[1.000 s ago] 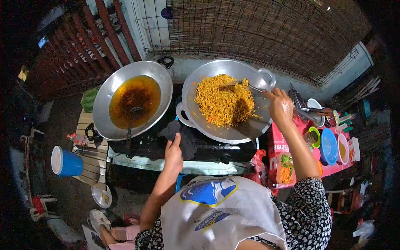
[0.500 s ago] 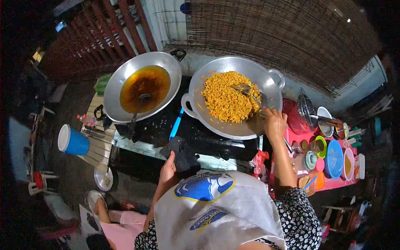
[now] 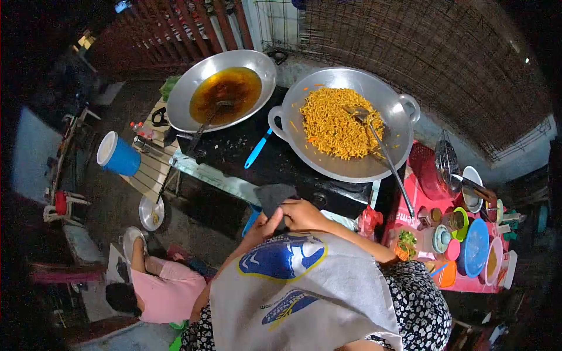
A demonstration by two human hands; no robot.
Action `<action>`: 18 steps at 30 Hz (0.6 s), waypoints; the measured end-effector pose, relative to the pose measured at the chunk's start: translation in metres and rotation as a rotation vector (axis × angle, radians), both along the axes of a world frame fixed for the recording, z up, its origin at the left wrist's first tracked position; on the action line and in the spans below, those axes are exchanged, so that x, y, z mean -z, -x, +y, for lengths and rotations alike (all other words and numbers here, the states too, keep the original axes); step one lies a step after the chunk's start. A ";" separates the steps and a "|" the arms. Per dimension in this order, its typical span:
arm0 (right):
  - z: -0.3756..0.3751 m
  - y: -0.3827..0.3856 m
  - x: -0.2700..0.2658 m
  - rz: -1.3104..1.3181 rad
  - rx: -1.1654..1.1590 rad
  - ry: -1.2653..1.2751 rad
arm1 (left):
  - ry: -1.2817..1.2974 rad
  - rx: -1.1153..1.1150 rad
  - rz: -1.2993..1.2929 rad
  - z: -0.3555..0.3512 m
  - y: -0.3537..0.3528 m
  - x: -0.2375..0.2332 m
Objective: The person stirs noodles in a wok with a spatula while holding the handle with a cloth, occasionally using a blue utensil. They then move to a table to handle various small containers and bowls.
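You have the dark cloth bunched before the stove, your left hand closed on its lower edge; your right hand meets it with bent fingers, their grip partly hidden, so cannot tell. Step in hand, judged: handling cloth, with noodles and unheld ladle in the right-hand wok; resuming stirring calls for a hand back on the handle.

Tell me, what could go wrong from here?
The long-handled spoon lies untended in the noodles, jutting out past the right wok; a knock might flip food out. The brown liquid in the left wok could spill if the dark ladle leaning out is bumped. The dark cloth at the left fingers might singe if it touches anything hot.
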State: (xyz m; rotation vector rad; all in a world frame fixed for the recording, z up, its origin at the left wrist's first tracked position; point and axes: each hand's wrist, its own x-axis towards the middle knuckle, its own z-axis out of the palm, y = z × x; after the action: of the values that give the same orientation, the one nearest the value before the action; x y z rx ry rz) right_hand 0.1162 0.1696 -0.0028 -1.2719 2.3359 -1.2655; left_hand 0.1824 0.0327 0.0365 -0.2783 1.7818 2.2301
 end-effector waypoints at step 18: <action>0.173 0.016 -0.064 0.022 1.325 -0.738 | -0.193 -0.268 -0.069 -0.064 -0.033 0.046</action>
State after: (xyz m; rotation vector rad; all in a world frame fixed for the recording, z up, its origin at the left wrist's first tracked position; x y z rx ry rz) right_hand 0.1004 0.3430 0.0614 0.6184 3.1646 -0.3279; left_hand 0.2157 -0.0312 -0.0092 -0.5742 1.5579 2.5193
